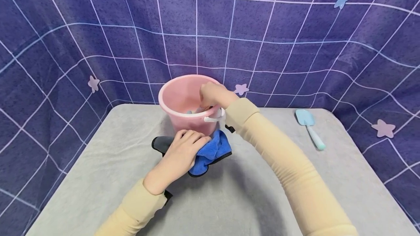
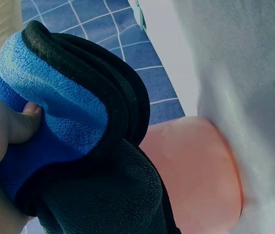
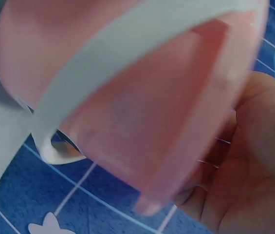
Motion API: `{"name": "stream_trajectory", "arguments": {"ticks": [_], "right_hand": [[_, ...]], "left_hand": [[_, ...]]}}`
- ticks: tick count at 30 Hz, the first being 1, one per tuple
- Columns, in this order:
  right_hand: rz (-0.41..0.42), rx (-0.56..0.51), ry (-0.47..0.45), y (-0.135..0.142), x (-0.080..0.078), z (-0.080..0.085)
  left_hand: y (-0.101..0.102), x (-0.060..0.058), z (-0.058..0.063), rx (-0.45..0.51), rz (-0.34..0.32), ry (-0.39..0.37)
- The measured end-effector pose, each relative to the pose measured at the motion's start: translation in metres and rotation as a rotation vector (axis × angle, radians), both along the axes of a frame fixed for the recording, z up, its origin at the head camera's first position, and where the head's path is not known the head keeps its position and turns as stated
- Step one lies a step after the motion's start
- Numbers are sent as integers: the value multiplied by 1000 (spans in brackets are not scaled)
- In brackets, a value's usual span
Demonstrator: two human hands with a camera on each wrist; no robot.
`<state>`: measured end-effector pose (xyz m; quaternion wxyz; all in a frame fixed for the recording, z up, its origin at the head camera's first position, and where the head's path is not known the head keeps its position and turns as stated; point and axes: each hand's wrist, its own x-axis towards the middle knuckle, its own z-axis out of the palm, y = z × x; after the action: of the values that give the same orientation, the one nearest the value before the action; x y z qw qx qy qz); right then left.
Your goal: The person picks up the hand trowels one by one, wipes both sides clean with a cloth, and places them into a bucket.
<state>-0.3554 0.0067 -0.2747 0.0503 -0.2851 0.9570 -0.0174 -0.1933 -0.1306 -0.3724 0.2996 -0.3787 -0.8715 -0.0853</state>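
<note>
A pink bucket with a white handle stands towards the back of the grey surface. My right hand reaches over its rim, the fingers down inside. Rim and wall hide the fingertips, so what they touch cannot be seen; small pale bits show beside them. In the right wrist view, the palm lies past the bucket rim. In front of the bucket, my left hand grips a blue and dark grey cloth with black edging. The left wrist view shows the thumb pressed on the cloth's blue side.
A light blue toy shovel lies on the right of the grey-covered surface. Purple grid-patterned fabric with stars rises behind and along both sides.
</note>
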Motion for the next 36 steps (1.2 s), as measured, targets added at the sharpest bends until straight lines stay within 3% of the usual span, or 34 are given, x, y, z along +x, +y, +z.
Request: {"name": "stream_trajectory", "arguments": {"ticks": [9,16,21,36], "right_hand": [[-29,-69,2,24,21,27],[6,-116,29,54,41,39],[10,-127,115,80,55,35],[-113,-193,313,164,93,5]], "left_hand": [[-7,3,4,-12,13,18],[-10,7,7,-13,23,24],[-15,10,7,-12,35,26],[-25,20,8,-10,56,-7]]}}
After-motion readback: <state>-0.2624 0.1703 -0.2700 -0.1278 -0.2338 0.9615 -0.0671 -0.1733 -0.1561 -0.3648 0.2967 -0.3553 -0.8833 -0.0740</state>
